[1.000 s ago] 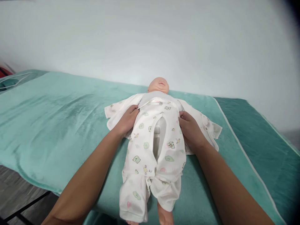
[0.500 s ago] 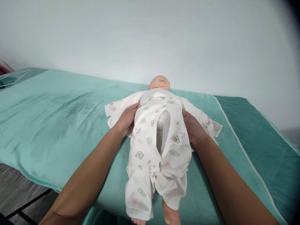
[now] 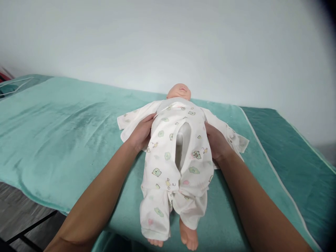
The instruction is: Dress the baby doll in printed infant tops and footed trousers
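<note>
A baby doll (image 3: pixel 179 91) lies on its back, its head toward the wall and its bare feet at the near edge. It wears white printed pants (image 3: pixel 157 162), pulled high over the belly, with an open slit at the crotch. A white printed jacket (image 3: pixel 223 130) is spread open beneath its arms. My left hand (image 3: pixel 143 133) is at the left side of the waist, fingertips tucked at the fabric. On the opposite side, my right hand (image 3: pixel 216 140) presses against the pants, its fingers mostly hidden behind the doll.
A light green plush cover (image 3: pixel 65 140) lies under the doll, with a darker green part (image 3: pixel 294 154) at the right. A pale wall (image 3: pixel 168 42) stands behind. Dark metal bars and grey floor show at the lower left.
The doll's legs and feet have shifted slightly up and to the left, most clearly the right-hand foot. Both my hands remain at the waist.
</note>
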`<move>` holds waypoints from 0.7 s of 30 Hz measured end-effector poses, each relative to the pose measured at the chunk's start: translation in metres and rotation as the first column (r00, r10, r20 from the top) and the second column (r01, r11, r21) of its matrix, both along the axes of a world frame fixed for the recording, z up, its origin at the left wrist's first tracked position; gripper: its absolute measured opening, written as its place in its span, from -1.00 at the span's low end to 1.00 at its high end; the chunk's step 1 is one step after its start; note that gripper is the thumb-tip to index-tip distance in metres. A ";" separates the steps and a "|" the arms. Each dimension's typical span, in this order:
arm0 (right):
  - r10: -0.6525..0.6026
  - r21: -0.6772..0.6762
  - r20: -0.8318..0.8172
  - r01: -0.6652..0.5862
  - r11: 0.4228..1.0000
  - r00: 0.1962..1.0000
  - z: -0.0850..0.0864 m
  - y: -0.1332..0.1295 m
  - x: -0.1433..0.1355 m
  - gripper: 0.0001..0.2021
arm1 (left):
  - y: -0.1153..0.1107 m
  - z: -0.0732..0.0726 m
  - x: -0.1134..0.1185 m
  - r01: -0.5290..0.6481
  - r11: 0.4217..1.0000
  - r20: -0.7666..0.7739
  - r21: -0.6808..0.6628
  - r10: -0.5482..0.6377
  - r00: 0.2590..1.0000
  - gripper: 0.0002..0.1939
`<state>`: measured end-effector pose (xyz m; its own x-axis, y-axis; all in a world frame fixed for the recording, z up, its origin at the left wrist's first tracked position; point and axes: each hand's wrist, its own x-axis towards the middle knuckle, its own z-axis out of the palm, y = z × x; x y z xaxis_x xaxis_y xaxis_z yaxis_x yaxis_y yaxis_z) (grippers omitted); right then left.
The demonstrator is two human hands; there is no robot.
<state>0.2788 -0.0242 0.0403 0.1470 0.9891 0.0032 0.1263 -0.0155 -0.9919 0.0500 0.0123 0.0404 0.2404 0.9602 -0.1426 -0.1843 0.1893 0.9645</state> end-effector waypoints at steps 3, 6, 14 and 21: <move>0.057 -0.072 -0.183 -0.071 0.995 0.981 0.000 0.000 -0.001 -0.81 | 0.001 -0.001 0.000 -0.051 0.998 -0.061 0.038 0.053 0.997 -0.69; 0.019 -0.094 -0.223 -0.041 0.995 0.975 0.000 -0.003 -0.001 -0.79 | 0.002 -0.003 0.000 -0.052 0.992 -0.118 0.115 0.066 0.991 -0.68; -0.030 -0.063 -0.279 0.013 0.998 0.960 -0.003 -0.003 -0.003 -0.86 | 0.002 -0.008 -0.002 -0.067 0.952 -0.305 0.300 0.162 0.939 -0.70; -0.241 0.060 -0.029 0.242 0.968 0.970 -0.006 0.000 -0.001 -0.82 | 0.013 -0.021 0.000 -0.176 0.824 -0.262 0.539 0.362 0.895 -0.81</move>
